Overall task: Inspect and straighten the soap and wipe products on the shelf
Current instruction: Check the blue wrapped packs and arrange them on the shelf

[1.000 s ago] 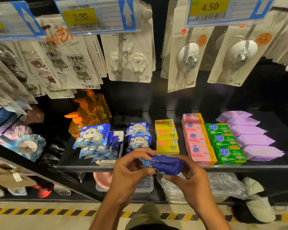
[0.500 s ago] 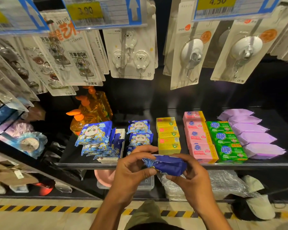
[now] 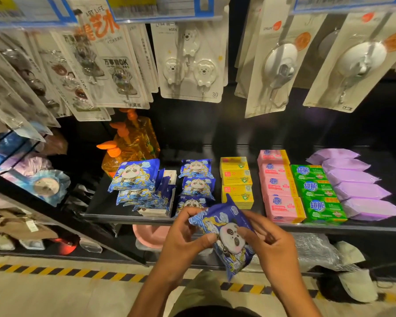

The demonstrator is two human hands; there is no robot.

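The black shelf [image 3: 364, 228] spans the middle of the frame, and most of it looks in order. At right, soft purple packs [image 3: 357, 191] overlap in a row. Beside them, green soap boxes [image 3: 316, 191], pink soap boxes [image 3: 281, 195] and yellow soap boxes [image 3: 237, 179] sit in square-edged rows running front to back. At centre left, a heap of panda wipe packs [image 3: 137, 181] leans and fans untidily, while a neater panda row [image 3: 196, 179] lies just right of it.

The step in hand seems to be inspection. One glossy, crinkly blue wipe pack [image 3: 229, 234] is held off the shelf at lower centre, tilted, its panda face toward the camera. The left hand [image 3: 183, 239] pinches its upper left edge between thumb and curled fingers. The right hand [image 3: 270, 245] pinches the right side, thumb on the printed face.

Next, the pack probably wants laying flat at the front of the neat row, face up and square to its neighbours. The film is slippery, so a light two-handed set-down suits it; the leaning heap needs squaring after.
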